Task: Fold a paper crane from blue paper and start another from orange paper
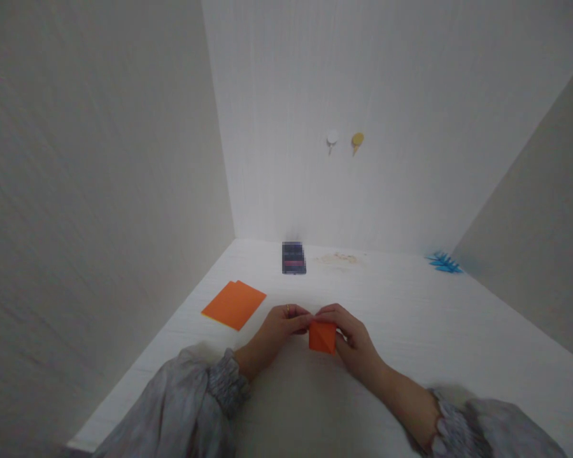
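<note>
A small folded square of orange origami paper (322, 337) is held between my two hands, just above or on the white table. Diagonal creases show on its face. My left hand (285, 323) pinches its upper left corner with thumb and fingers, and a ring sits on one finger. Along the top and right edges, my right hand (351, 334) grips the paper, its fingers curled over the upper edge. The fingertips of both hands nearly meet at the top. To the left lies a stack of flat orange paper sheets (235, 305), slightly fanned.
A dark, blurred-out rectangular object (293, 258) lies by the back wall. Several blue folded paper pieces (444, 262) sit in the far right corner. Two hooks, a white hook (332, 138) and a yellow hook (357, 140), are on the back wall. Walls enclose the white table (410, 318) on three sides.
</note>
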Tool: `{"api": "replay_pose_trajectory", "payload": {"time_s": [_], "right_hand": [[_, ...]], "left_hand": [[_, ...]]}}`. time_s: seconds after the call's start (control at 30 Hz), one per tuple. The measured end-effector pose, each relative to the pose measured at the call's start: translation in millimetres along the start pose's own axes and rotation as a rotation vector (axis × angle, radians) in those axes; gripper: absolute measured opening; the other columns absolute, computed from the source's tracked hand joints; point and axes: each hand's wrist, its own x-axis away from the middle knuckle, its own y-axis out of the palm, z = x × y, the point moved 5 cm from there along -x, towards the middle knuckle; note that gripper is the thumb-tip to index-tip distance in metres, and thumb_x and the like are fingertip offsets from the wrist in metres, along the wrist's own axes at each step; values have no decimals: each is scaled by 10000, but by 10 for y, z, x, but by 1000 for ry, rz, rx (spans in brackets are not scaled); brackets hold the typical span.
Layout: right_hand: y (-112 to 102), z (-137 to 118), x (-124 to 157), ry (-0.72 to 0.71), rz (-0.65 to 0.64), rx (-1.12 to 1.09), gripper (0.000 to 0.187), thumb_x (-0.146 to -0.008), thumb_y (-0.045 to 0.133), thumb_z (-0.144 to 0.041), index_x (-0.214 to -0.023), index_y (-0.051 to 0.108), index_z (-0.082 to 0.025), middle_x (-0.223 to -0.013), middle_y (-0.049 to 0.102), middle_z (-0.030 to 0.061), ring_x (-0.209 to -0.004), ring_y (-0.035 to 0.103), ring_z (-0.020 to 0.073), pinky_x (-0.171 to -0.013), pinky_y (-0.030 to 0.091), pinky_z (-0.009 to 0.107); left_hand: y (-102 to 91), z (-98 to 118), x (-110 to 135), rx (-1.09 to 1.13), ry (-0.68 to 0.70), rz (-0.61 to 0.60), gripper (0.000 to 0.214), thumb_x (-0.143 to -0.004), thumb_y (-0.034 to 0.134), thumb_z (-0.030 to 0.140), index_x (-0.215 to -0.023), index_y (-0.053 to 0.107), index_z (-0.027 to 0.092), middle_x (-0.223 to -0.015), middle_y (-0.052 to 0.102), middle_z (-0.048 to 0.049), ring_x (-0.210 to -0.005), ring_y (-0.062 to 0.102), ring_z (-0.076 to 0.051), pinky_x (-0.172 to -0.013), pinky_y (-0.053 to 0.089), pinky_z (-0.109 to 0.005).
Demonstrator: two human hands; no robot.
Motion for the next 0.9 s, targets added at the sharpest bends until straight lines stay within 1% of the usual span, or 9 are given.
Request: {"api": "replay_pose_trajectory", "payload": {"time_s": [0.07, 0.13, 0.2, 0.23, 0.33, 0.43, 0.53, 0.7, 0.9], "right_hand": [[-16, 113, 9, 140, 46, -127, 335, -698, 415, -90, -969, 563, -219, -931, 588, 54, -882, 545, 180, -786, 435, 332], [-41, 228, 21, 282, 135, -251, 285, -738, 427, -164, -993, 545, -211, -908, 605, 58, -865, 560, 184, -781, 442, 337], [-51, 305, 24, 385, 201, -332, 214, -769, 445, -268, -932, 562, -195, -842, 613, 64, -801, 573, 186, -731, 460, 328], [-48, 328, 21, 422, 212, -352, 207, -775, 451, -317, -875, 577, -187, -803, 611, 64, -765, 574, 183, -700, 466, 319], [-7, 367, 7, 492, 171, -356, 249, -767, 474, -390, -729, 593, -176, -706, 593, 43, -674, 562, 164, -627, 465, 290], [38, 411, 13, 523, 115, -289, 229, -739, 523, -389, -714, 591, -171, -655, 579, 19, -610, 542, 144, -575, 444, 267], [46, 459, 26, 509, 108, -196, 206, -715, 562, -369, -750, 596, -169, -655, 586, 13, -597, 533, 139, -548, 421, 254], [19, 497, 33, 492, 136, -159, 162, -698, 583, -320, -767, 611, -176, -702, 625, 25, -644, 557, 156, -587, 427, 269], [19, 434, 20, 469, 145, -142, 166, -698, 582, -321, -763, 615, -172, -706, 632, 26, -655, 570, 159, -615, 438, 270]], "left_hand": [[-37, -19, -18, -16, 8, 28, 246, -627, 652, 337, -710, 613, 109, -688, 619, -36, -650, 546, -129, -686, 412, -268], [-64, -20, -24, -49, 19, 56, 238, -626, 649, 333, -711, 617, 114, -690, 624, -35, -647, 544, -130, -675, 411, -264], [-83, 0, -21, -91, 33, 89, 219, -626, 645, 326, -695, 620, 120, -671, 623, -28, -630, 536, -127, -654, 408, -256], [-92, 15, -17, -110, 39, 109, 211, -625, 643, 322, -688, 621, 122, -662, 622, -25, -623, 532, -126, -643, 406, -252], [-118, 64, -5, -159, 66, 159, 202, -629, 633, 317, -694, 629, 126, -665, 624, -24, -629, 534, -132, -634, 404, -250], [-152, 93, -2, -211, 103, 195, 209, -636, 621, 325, -710, 640, 131, -670, 628, -24, -643, 542, -142, -635, 408, -252], [-179, 82, -8, -255, 133, 202, 221, -634, 622, 346, -716, 648, 142, -691, 638, -28, -668, 557, -156, -651, 418, -261], [-174, 68, -6, -345, 177, 194, 234, -658, 602, 375, -733, 646, 158, -719, 644, -33, -691, 568, -168, -661, 426, -270], [-127, 155, 35, -523, 247, 205, 230, -720, 531, 367, -746, 616, 154, -710, 623, -31, -679, 551, -154, -639, 418, -257]]}}
